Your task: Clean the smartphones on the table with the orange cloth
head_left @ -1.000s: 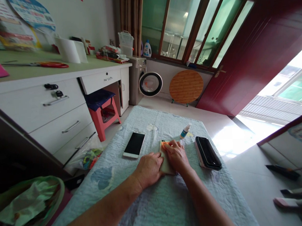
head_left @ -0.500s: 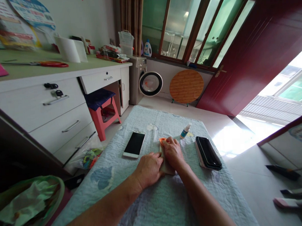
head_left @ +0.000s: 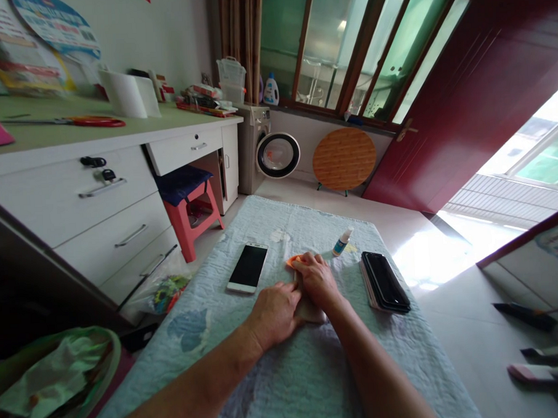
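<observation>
On the cloth-covered table (head_left: 286, 369) lies a flat, pale, phone-shaped item (head_left: 310, 312), mostly hidden under my hands. My left hand (head_left: 275, 311) grips its left edge with bent fingers. With my right hand (head_left: 315, 280) I press an orange cloth (head_left: 292, 260) against its far end; the fingers are closed over the cloth. A white smartphone (head_left: 248, 269) with a dark screen lies to the left. To the right stands a small spray bottle (head_left: 342, 242), and beyond my right wrist lies a black phone (head_left: 386, 281) on top of a stack.
A waste bin (head_left: 112, 358) with crumpled tissue stands at lower left. Left is a desk (head_left: 183, 130) with scissors (head_left: 85, 121) and a paper roll (head_left: 128, 95). A red stool (head_left: 187, 228), an open-doored washing machine (head_left: 253, 158) and a round wooden board (head_left: 344, 159) stand farther back.
My right hand and the orange cloth have shifted slightly left across the far end of the pale item. My left hand stays in place.
</observation>
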Demonstrator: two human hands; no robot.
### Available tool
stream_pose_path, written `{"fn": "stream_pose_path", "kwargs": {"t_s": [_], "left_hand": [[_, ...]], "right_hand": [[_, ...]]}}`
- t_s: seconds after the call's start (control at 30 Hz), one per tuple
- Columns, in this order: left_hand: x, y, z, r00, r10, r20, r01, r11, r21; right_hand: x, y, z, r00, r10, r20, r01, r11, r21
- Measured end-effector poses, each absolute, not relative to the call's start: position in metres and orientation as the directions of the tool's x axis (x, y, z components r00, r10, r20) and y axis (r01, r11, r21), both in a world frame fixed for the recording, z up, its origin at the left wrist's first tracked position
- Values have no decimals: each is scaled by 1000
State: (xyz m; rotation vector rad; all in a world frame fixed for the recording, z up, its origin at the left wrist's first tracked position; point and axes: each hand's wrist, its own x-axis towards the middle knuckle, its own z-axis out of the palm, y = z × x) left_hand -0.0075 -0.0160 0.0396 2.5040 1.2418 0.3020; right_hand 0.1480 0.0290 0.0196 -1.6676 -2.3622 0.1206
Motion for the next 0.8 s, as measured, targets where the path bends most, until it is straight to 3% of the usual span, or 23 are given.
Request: {"fn": "stream_pose_path", "kwargs": {"t_s": [0.4, 0.8], "left_hand": [[-9, -14, 36, 613, 790, 29, 740, -586, 331], [-8, -14, 35, 612, 791, 28, 731, -578, 363]], "right_hand": [[189, 31, 15, -232, 952, 198, 922, 280, -269], [154, 31, 17, -272, 951, 148, 936, 297, -186]]}}
